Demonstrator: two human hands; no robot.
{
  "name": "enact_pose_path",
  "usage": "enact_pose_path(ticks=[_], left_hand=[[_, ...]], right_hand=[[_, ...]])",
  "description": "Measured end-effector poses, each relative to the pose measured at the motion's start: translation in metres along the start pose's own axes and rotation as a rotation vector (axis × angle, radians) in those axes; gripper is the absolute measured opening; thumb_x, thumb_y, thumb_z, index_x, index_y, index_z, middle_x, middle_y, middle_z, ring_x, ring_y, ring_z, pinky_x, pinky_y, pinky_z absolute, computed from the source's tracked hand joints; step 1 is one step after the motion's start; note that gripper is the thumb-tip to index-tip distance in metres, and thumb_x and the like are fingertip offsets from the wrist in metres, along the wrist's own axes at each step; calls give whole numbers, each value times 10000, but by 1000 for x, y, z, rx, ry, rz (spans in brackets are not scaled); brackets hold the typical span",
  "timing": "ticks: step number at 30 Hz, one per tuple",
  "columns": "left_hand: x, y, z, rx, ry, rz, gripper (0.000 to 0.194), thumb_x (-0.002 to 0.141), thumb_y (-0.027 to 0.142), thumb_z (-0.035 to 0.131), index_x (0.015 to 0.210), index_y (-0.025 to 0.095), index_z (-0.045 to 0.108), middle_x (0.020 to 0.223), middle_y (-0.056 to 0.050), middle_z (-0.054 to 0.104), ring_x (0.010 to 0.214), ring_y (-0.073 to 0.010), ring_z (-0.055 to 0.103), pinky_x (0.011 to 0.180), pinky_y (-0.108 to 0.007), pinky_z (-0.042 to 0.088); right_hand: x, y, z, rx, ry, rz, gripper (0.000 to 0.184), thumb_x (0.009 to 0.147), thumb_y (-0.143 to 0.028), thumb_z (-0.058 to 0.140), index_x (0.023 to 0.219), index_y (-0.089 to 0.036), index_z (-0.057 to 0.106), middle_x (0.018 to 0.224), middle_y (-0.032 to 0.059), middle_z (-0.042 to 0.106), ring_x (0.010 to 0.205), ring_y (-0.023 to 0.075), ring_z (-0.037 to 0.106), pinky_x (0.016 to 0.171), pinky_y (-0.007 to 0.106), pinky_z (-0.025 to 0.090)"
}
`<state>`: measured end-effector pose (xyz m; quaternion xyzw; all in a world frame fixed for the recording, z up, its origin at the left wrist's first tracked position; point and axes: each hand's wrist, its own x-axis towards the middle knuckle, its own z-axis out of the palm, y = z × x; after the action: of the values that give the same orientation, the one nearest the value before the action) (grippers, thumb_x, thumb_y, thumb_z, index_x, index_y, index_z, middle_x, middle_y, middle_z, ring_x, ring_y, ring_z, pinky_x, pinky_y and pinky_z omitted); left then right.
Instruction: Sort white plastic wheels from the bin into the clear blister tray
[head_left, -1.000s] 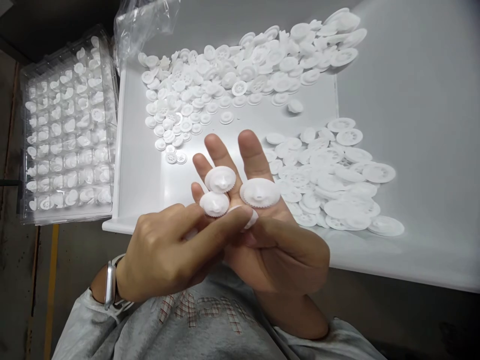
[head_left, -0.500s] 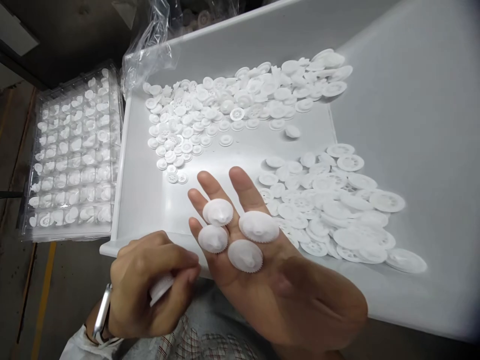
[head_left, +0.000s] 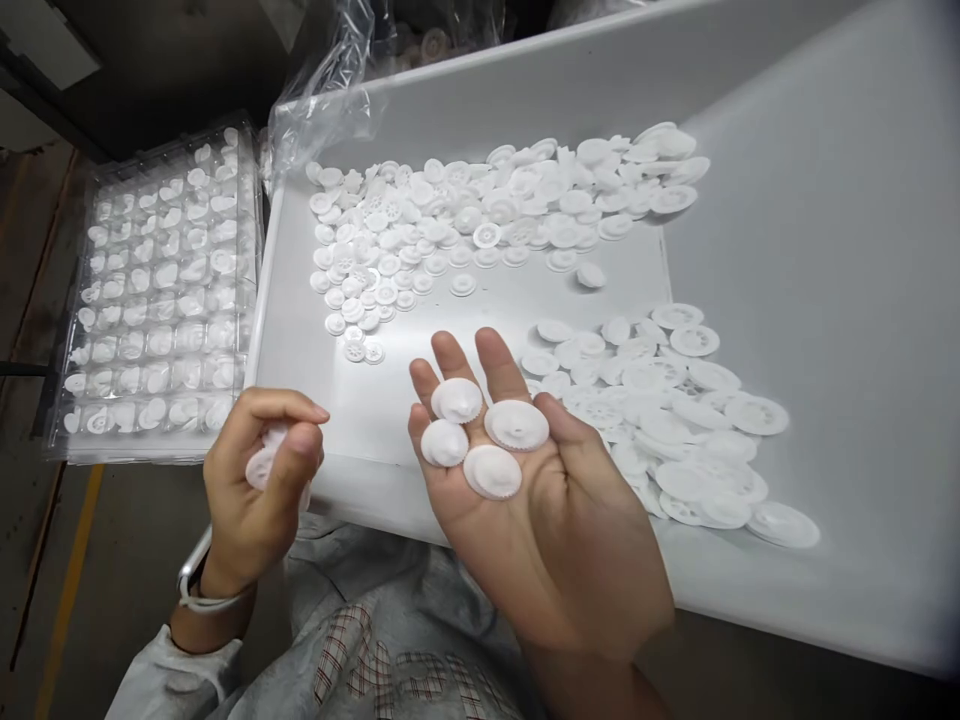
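Note:
My right hand (head_left: 525,500) lies palm up over the near edge of the white tray (head_left: 292,340). Several white plastic gears (head_left: 480,435) rest flat on its fingers and palm. My left hand (head_left: 259,480), with a watch at the wrist, is curled around a white gear (head_left: 262,462) to the left of the tray, below the clear compartment tray (head_left: 161,290). The two hands are apart.
Small white gears (head_left: 420,230) are heaped along the far side of the white tray, larger ones (head_left: 667,410) on its right. The clear compartment tray at left holds gears in rows. A crumpled plastic bag (head_left: 330,80) sits at the tray's far left corner.
My left hand has pulled away from the right palm toward the left, taking a gear with it. A further gear now lies on my right palm. The view has tilted up slightly.

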<state>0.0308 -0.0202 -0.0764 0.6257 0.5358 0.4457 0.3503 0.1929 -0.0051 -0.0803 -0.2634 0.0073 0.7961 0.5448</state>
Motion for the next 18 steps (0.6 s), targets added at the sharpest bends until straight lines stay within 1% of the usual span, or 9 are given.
enact_pose_path(ticks=[2, 3, 5, 6, 7, 8, 12, 15, 18], left_hand=[[6, 3, 1, -385, 4, -105, 125, 963, 299, 360, 902, 222, 439, 560, 75, 271, 398, -25, 256, 338, -126, 253], [9, 4, 2, -566, 9, -200, 142, 957, 326, 367, 880, 222, 426, 556, 79, 230, 378, -25, 201, 303, -122, 207], [14, 6, 3, -792, -6, -447, 158, 937, 361, 399, 864, 221, 394, 589, 79, 181, 383, -22, 131, 274, -114, 144], [16, 6, 4, -890, 7, -565, 162, 922, 359, 427, 859, 217, 382, 617, 75, 170, 402, -18, 117, 278, -109, 125], [18, 6, 5, -955, 36, -647, 164, 910, 352, 441, 856, 214, 372, 644, 68, 165, 425, -16, 115, 288, -103, 118], [19, 6, 6, -977, 77, -683, 155, 908, 339, 435, 857, 212, 362, 668, 61, 162, 450, -17, 120, 303, -97, 120], [22, 7, 10, -1019, 213, -684, 124, 908, 330, 386, 885, 214, 351, 724, 39, 219, 527, -22, 200, 373, -84, 175], [25, 5, 11, -1071, 271, -726, 125, 907, 333, 367, 935, 212, 382, 779, 16, 338, 619, -22, 357, 471, -90, 293], [26, 1, 12, -1136, 326, -762, 164, 920, 341, 325, 997, 221, 406, 903, -16, 444, 772, -36, 486, 628, -129, 415]], right_hand=[[2, 1, 1, -47, 75, -11, 318, 948, -377, 398, 1029, -334, 703, 1240, -77, 653, 1151, 89, 614, 946, 207, 522], [3, 2, 2, -73, 109, -14, 307, 941, -368, 412, 1016, -332, 707, 1238, -73, 654, 1156, 95, 612, 960, 221, 522], [4, 4, 3, -116, 152, -23, 288, 926, -355, 435, 1008, -328, 709, 1240, -63, 654, 1177, 105, 600, 990, 245, 512], [4, 5, 3, -132, 159, -33, 281, 918, -352, 446, 1019, -324, 707, 1248, -57, 650, 1194, 107, 589, 1007, 249, 502], [4, 5, 3, -143, 154, -44, 279, 911, -352, 455, 1033, -318, 704, 1259, -53, 644, 1211, 107, 576, 1023, 250, 491], [4, 6, 4, -155, 142, -52, 283, 906, -357, 460, 1049, -314, 700, 1273, -49, 635, 1230, 109, 562, 1039, 255, 479], [2, 9, 7, -214, 92, -44, 329, 907, -397, 434, 1097, -303, 685, 1322, -42, 602, 1283, 127, 518, 1101, 310, 430], [1, 9, 12, -270, 98, -47, 333, 902, -409, 443, 1116, -308, 678, 1336, -33, 592, 1314, 127, 485, 1115, 305, 412], [2, 9, 18, -312, 121, -45, 332, 892, -416, 451, 1113, -317, 678, 1346, -37, 584, 1317, 127, 482, 1096, 290, 430]])
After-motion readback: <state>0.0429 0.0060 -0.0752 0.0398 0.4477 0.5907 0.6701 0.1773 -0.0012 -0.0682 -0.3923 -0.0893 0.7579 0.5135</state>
